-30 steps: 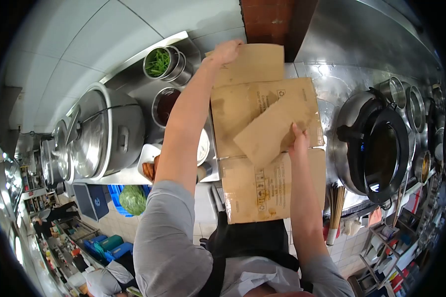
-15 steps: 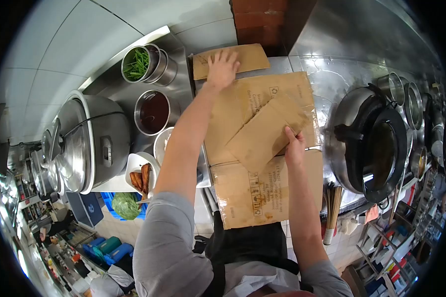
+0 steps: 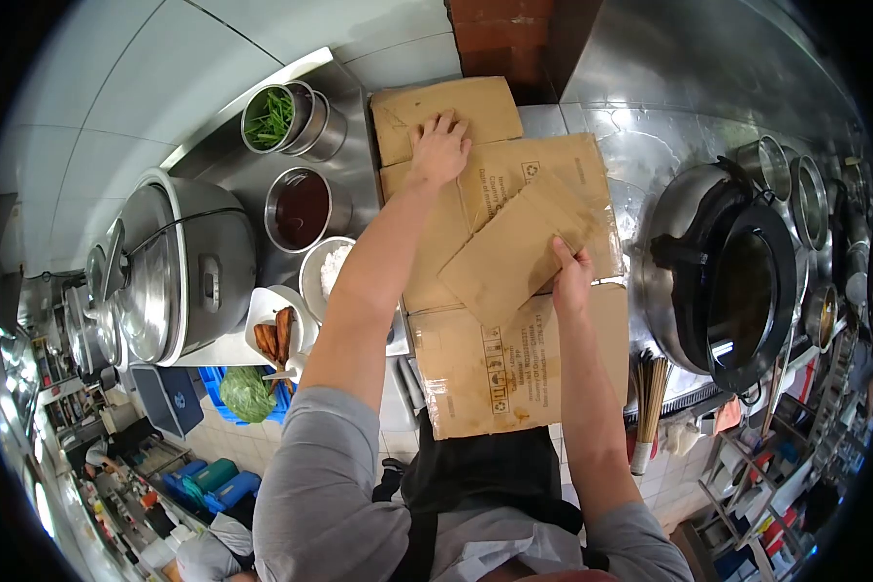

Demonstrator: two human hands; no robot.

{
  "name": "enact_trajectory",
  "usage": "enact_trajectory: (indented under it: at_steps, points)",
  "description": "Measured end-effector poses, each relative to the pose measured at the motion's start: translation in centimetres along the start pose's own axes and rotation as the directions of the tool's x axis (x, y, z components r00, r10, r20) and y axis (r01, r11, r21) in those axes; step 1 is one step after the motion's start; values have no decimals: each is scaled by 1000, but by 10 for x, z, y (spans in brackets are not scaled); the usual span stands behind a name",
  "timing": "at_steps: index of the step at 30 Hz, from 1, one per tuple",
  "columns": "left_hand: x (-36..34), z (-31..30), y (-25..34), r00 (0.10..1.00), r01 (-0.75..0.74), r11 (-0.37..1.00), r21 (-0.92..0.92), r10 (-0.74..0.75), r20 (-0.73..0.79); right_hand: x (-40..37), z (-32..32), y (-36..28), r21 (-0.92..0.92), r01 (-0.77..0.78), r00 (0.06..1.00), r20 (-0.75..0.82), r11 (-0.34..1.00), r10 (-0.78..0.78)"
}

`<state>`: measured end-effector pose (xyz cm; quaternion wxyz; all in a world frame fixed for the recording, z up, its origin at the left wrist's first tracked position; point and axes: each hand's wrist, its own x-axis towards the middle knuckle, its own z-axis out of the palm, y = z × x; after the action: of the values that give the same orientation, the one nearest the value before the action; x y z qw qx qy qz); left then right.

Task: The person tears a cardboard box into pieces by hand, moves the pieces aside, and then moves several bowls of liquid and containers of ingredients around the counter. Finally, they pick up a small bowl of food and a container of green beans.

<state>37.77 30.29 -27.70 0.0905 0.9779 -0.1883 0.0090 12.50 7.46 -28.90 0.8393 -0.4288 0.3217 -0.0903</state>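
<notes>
so the left hand [image 3: 440,153] is palm down at the back, fingers a bit spread on the small far cardboard piece [image 3: 446,107], which sits right up against the back edge of the big printed cardboard sheet [image 3: 514,354]. the right hand [image 3: 572,274] is pinching the right edge of a loose cardboard strip [image 3: 509,247], thumb on top, other fingers mostly tucked out of sight. that strip is slanted across the middle of the big sheet.

over on the left there's the steel tabletop [image 3: 362,155] with a pot of cut greens [image 3: 270,118], a pot of dark red liquid [image 3: 302,209], a bowl of white stuff [image 3: 332,267] and a white dish [image 3: 260,308] with browned food [image 3: 279,335] in it. just right of the cardboard there's a black wok [image 3: 752,291] with dark liquid, and a bamboo brush [image 3: 648,407] near it.
</notes>
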Motion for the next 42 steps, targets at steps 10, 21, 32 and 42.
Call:
enact_trajectory:
  at_steps: [10,21,32,42]
  points:
    - [55,4,-36,940,-194,981,12,183,287,-1,-3,0,53,4,1000,10,999,-4]
    - [88,-58,-31,883,58,983,177,-133,450,1,-7,9,57,55,998,20,997,-56]
    - [91,-66,-53,937,-37,990,134,-12,348,-10,-11,10,51,75,997,-36,996,-74]
    - [114,-62,-64,961,4,999,-40,7,277,-10,-12,10,74,72,997,-10,995,-71]
